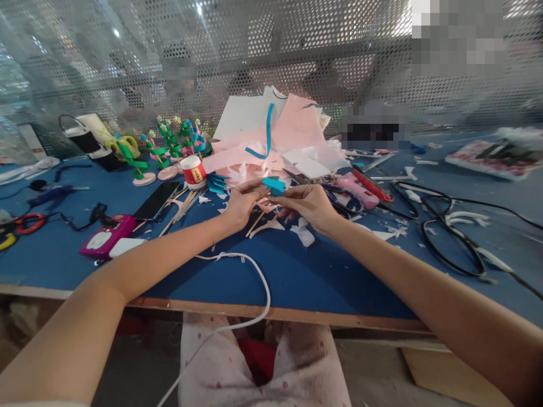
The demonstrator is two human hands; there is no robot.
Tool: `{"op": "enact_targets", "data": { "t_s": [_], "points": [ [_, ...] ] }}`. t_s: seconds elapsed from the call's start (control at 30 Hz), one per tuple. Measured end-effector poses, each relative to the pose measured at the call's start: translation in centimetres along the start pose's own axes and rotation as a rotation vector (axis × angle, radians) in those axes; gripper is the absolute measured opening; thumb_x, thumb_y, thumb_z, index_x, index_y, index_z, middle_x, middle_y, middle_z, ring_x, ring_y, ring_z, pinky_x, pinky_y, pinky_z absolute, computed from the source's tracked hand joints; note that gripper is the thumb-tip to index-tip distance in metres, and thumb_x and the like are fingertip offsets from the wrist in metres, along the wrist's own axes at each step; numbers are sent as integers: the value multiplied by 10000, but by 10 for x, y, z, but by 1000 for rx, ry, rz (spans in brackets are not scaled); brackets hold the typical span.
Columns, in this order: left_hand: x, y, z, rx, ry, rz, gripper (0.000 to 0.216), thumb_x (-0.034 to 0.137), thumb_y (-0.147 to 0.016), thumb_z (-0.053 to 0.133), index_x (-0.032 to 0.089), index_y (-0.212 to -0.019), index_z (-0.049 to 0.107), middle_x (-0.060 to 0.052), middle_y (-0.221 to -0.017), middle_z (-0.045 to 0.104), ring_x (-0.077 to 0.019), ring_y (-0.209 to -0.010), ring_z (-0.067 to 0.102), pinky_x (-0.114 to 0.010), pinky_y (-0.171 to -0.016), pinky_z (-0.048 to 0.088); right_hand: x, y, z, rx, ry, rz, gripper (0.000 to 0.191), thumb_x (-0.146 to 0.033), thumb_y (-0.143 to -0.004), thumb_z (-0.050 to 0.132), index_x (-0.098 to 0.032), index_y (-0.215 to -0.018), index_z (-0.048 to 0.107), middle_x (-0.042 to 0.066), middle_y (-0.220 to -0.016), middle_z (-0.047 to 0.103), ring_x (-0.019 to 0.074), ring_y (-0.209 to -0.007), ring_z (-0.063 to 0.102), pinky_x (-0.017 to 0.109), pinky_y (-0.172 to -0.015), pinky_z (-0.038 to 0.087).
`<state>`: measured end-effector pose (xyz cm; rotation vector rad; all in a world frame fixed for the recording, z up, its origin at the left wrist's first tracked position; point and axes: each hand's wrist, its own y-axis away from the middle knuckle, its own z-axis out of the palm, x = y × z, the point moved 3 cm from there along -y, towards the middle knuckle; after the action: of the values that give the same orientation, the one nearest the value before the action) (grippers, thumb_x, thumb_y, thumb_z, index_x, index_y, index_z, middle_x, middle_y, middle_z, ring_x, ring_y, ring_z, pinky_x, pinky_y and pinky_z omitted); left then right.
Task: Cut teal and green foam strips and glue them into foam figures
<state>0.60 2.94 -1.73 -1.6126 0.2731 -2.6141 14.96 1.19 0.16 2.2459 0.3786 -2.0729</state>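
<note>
A small piece of bright blue paper is held up between my two hands over the middle of the table. My left hand pinches its left end, and my right hand has its right end between thumb and fingers. The piece looks folded or layered. Behind it, a long blue strip lies bent across pale pink sheets. More blue cut pieces lie left of my hands, by a red paper cup. Thin wooden sticks and white scraps lie below them.
Green and blue paper plants on round bases stand at the back left. A black phone and a magenta box lie at left. Red-handled scissors and a black cable are at right. A white cord crosses the table's front edge.
</note>
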Motion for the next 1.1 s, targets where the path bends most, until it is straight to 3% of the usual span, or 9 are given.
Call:
{"op": "enact_targets", "data": {
  "t_s": [0.27, 0.37, 0.43, 0.57, 0.7, 0.87, 1.1],
  "points": [
    [5, 4, 3, -72, -190, 19, 442, 272, -453, 818, 161, -859, 685, -15, -752, 704, -127, -640, 627, -254, -623, 488, 1, -3, -1, -36, 68, -22, 280, -364, -501, 792, -139, -637, 695, 29, -518, 656, 131, -399, 589, 214, -385, 465],
    [4, 4, 2, -62, -275, 26, 416, 299, -465, 815, 145, -831, 690, -13, -677, 690, -132, -598, 619, -254, -592, 477, -1, 0, 0, -55, 147, -68, 322, -425, -555, 753, -138, -693, 701, 40, -555, 668, 144, -407, 592, 238, -398, 458],
    [4, 4, 1, -56, -281, 25, 372, 321, -487, 806, 137, -788, 688, -7, -620, 671, -138, -574, 618, -262, -582, 478, -4, 1, -1, -26, 293, -158, 336, -463, -610, 712, -137, -689, 687, 52, -572, 670, 158, -442, 605, 254, -436, 459],
    [1, 3, 1, -75, -229, -32, 355, 336, -481, 808, 131, -739, 676, 0, -583, 657, -128, -521, 602, -256, -541, 474, -10, 4, -3, 63, 820, -438, 330, -480, -716, 635, -152, -693, 664, 76, -668, 687, 177, -579, 628, 262, -543, 420],
    [1, 3, 2, -64, -153, -53, 381, 333, -447, 823, 132, -736, 676, 11, -592, 661, -104, -536, 597, -225, -543, 466, -13, 6, -3, 135, 1172, -581, 358, -462, -837, 498, -148, -778, 661, 84, -708, 681, 166, -603, 603, 251, -535, 344],
    [1, 4, 3, -65, -126, -74, 384, 302, -437, 829, 132, -748, 682, 16, -577, 649, -94, -520, 580, -216, -524, 445, -16, 9, -1, 116, 1338, -676, 382, -454, -882, 425, -157, -807, 654, 69, -693, 669, 160, -609, 592, 248, -504, 276],
    [0, 4, 2, -67, -118, -71, 355, 293, -469, 813, 135, -762, 690, -4, -638, 666, -112, -568, 595, -247, -558, 461, -14, 7, -3, 117, 1398, -696, 302, -388, -873, 476, -162, -797, 660, 61, -736, 702, 170, -669, 631, 247, -510, 284]
  ]
}}
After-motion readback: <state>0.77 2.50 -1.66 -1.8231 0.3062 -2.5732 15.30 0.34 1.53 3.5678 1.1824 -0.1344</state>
